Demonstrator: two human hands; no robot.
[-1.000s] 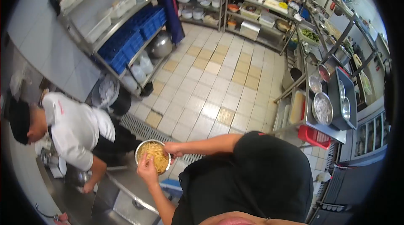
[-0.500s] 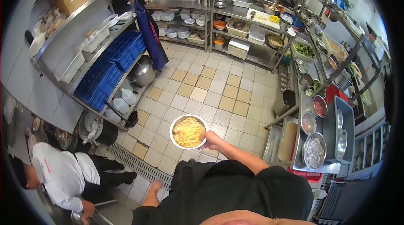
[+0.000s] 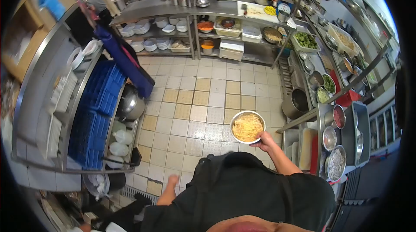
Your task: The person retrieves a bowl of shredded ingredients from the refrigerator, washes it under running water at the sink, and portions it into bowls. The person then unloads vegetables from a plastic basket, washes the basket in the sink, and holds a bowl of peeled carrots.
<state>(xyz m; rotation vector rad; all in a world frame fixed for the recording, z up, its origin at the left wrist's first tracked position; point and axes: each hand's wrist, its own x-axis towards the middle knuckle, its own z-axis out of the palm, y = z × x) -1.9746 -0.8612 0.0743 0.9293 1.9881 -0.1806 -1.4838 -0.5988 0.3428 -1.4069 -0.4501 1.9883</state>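
My right hand [image 3: 265, 141] grips the near right rim of a round, pale-rimmed bowl [image 3: 232, 129], held out in front of my body above the floor. Pale yellow strips [image 3: 248, 126] fill the bowl; I cannot make out what food they are. Low on my left side hangs my left hand [image 3: 173, 180], away from the bowl. It is smeared by motion, so its fingers do not show clearly, and I see no object at it.
A counter on the right carries a bowl of whitish food [image 3: 336, 165] and a grey tub [image 3: 359, 134]. Shelves with blue crates [image 3: 89, 138] line the left. Ahead stands a steel counter [image 3: 151, 7] with stacked dishes below. A co-worker's dark trouser leg [image 3: 125, 212] shows lower left.
My view has turned and moved forward. The bowl in my right hand now appears farther right, close to the right counter. The co-worker has mostly slipped out of view at lower left.
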